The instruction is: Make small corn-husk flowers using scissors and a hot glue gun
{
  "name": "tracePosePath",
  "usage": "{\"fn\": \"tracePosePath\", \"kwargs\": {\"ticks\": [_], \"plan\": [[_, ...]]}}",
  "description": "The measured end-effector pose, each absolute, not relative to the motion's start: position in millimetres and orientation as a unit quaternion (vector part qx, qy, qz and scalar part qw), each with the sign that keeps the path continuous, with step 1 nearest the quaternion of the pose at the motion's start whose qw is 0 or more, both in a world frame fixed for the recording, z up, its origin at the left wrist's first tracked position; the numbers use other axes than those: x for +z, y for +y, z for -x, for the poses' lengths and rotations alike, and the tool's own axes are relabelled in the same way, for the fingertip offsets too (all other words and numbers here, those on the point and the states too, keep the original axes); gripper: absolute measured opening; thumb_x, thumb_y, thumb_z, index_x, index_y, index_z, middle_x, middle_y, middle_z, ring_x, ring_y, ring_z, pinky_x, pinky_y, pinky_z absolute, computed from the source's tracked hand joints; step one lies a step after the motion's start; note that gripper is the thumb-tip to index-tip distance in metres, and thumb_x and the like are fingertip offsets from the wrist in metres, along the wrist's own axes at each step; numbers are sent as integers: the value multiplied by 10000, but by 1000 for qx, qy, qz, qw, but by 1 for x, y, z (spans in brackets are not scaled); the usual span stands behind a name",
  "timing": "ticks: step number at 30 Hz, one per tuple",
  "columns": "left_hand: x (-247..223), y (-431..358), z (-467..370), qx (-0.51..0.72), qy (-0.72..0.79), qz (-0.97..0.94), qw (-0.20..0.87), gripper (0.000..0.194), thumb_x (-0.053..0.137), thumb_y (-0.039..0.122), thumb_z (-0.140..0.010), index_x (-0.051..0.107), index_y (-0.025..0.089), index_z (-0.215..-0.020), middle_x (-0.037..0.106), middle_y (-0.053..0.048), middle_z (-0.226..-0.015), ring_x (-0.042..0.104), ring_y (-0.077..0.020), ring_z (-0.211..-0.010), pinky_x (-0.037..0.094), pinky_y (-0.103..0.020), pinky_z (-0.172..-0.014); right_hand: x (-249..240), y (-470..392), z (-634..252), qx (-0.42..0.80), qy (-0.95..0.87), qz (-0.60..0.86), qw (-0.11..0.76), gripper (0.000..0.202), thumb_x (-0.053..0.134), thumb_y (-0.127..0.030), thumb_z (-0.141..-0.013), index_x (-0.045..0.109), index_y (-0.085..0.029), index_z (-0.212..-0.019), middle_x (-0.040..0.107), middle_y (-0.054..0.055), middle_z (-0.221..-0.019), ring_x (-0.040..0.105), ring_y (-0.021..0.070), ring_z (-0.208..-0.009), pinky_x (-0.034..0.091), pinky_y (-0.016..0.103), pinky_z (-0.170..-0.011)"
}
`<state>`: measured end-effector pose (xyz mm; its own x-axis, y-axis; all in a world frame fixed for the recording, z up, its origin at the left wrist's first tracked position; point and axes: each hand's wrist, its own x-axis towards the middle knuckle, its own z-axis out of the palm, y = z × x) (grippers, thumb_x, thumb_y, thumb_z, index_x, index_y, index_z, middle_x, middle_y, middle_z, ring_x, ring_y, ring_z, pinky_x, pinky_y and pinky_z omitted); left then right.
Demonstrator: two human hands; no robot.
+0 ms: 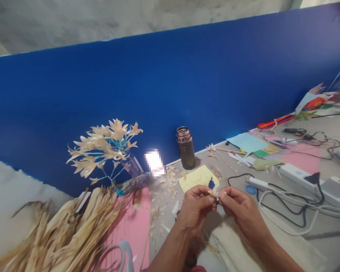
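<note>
Between my two hands is a small cream flower (214, 193) of dried husk, pinched by the fingertips. My left hand (195, 207) is closed on its left side. On its right side, my right hand (239, 206) is closed with thumb and fingertips together. Just behind the fingers a blue pointed tool tip (211, 183) shows; the rest of it is mostly hidden. A yellow paper sheet (197, 178) lies under and beyond the hands. Husk scraps (158, 213) are scattered left of my left hand.
A dark open bottle (186, 149) stands by the blue partition (164, 83). At left are husk flowers (102, 145) in a clear holder, dried corn husks (73, 226), pink paper (132, 234) and scissors (126, 255). Cables and a power strip (300, 179) lie right.
</note>
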<state>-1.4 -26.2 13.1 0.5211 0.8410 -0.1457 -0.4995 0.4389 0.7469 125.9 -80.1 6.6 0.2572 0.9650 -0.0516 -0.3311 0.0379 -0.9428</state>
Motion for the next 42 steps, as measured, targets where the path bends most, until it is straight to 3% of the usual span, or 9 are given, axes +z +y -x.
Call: {"fn": "tracePosePath", "kwargs": {"ticks": [14, 21, 32, 38, 42], "plan": [[7, -26, 0, 420, 272, -286, 817, 295, 913, 149, -515, 700, 129, -719, 647, -2, -568, 570, -88, -494, 426, -200, -516, 10, -76, -127, 496, -375, 475, 623, 378, 781, -523, -739, 648, -173, -688, 632, 19, -625, 549, 162, -596, 397, 255, -559], [5, -25, -1, 456, 264, -254, 811, 309, 903, 118, -501, 708, 132, -739, 663, -3, -569, 581, -91, -496, 433, -197, -539, 5, -72, -128, 462, -375, 512, 619, 383, 766, -532, -748, 645, -171, -708, 557, -18, -608, 431, 118, -551, 321, 238, -515], [-1, -28, -8, 509, 287, -212, 784, 248, 875, 124, -485, 689, 141, -647, 657, 5, -597, 578, -104, -543, 414, -224, -556, 0, -70, -124, 479, -359, 500, 625, 369, 774, -512, -750, 651, -166, -707, 551, -13, -601, 411, 120, -554, 306, 237, -505], [-2, -25, -5, 508, 278, -212, 787, 231, 866, 105, -483, 680, 146, -614, 657, 10, -586, 567, -95, -529, 430, -222, -578, 2, -70, -128, 506, -376, 480, 609, 353, 794, -487, -738, 726, -180, -898, 691, 32, -766, 577, 171, -693, 429, 254, -618], [-2, -24, -6, 504, 283, -218, 786, 209, 859, 94, -485, 687, 139, -594, 661, 1, -571, 565, -87, -524, 416, -196, -558, 2, -69, -127, 488, -391, 487, 610, 338, 809, -460, -716, 734, -183, -894, 699, 36, -760, 608, 196, -727, 460, 279, -662]]}}
